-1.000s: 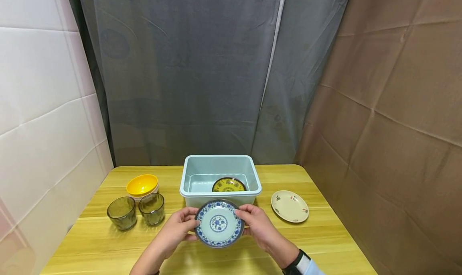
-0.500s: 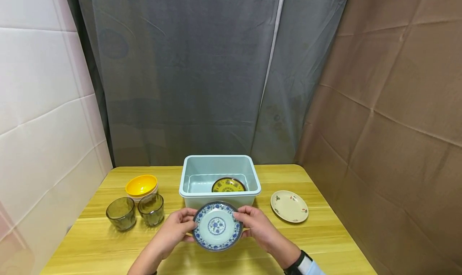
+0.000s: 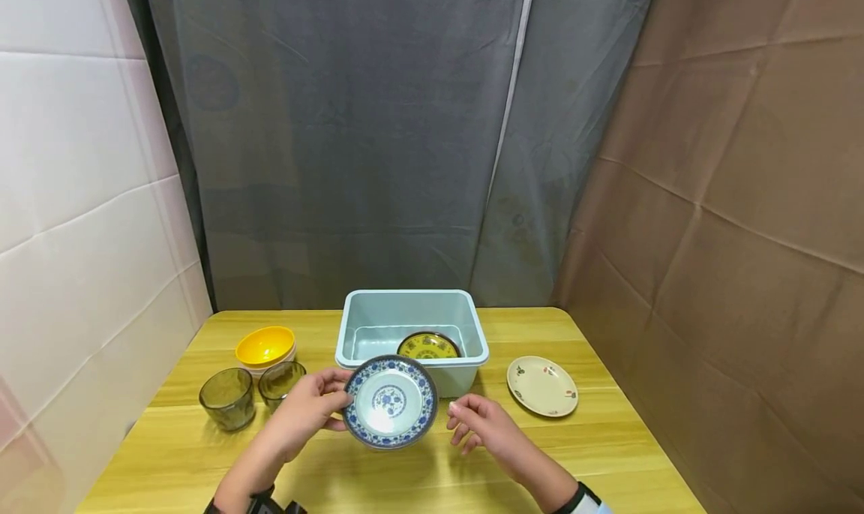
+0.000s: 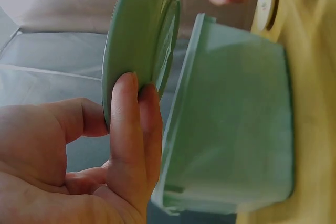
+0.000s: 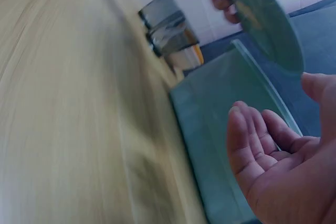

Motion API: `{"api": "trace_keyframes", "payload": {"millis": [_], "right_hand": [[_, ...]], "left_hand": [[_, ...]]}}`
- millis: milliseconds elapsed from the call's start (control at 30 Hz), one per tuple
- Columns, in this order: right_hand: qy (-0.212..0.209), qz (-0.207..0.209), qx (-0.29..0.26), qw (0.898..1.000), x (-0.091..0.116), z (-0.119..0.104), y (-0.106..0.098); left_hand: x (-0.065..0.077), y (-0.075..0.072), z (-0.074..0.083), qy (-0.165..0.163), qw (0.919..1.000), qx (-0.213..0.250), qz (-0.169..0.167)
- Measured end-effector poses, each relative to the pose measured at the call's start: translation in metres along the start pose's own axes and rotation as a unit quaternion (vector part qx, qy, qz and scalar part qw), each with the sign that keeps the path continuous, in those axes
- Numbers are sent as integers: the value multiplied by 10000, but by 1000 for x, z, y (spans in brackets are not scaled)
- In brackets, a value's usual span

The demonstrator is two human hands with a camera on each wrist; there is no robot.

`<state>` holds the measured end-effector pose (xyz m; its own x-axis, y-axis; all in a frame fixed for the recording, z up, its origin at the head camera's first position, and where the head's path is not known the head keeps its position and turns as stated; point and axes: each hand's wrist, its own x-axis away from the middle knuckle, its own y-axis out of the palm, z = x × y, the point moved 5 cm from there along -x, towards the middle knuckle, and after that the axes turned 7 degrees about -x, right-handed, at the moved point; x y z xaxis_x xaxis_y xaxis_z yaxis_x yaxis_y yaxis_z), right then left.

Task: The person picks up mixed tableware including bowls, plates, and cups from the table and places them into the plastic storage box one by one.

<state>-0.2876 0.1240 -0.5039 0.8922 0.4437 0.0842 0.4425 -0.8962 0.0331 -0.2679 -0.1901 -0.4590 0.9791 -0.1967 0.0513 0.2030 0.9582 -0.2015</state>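
Observation:
My left hand (image 3: pixel 312 405) pinches the left rim of a blue-and-white floral plate (image 3: pixel 390 401), thumb on its face and fingers behind. The plate is tilted toward the head camera, in front of a pale blue-green plastic bin (image 3: pixel 358 364). In the left wrist view the plate's green-looking underside (image 4: pixel 134 40) shows with two fingers against it. My right hand (image 3: pixel 489 431) is off the plate, to its right, with loosely bent fingers and nothing in them. A yellow patterned plate (image 3: pixel 428 345) lies in the bin, its lower part hidden by the front wall.
Two smoky glass cups (image 3: pixel 228 400) stand at the left on the wooden table (image 3: pixel 574 469). Behind them an orange bowl (image 3: pixel 265 345) sits on a paler one. A cream plate (image 3: pixel 542 386) with small motifs lies right of the bin. Curtains enclose the back and sides.
My right hand has let go of the blue-and-white plate and drawn away to the right. My left hand has carried the plate slightly left and up.

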Motion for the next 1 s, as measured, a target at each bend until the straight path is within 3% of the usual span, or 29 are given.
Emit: {"api": "trace_keyframes", "payload": {"millis": [300,700,1000], "right_hand": [[-424,-14,1025,9938,6,5,-11],[-342,-106,1132,9929,13,12,-11],[-257,-28,1166,9928,18,17,-12]], "left_hand": [[-16,-27,26,57,9981,-509,337],[-59,-47,67,276,9893,-1347,492],[-101,-49,73,69,9837,-1751,412]]}}
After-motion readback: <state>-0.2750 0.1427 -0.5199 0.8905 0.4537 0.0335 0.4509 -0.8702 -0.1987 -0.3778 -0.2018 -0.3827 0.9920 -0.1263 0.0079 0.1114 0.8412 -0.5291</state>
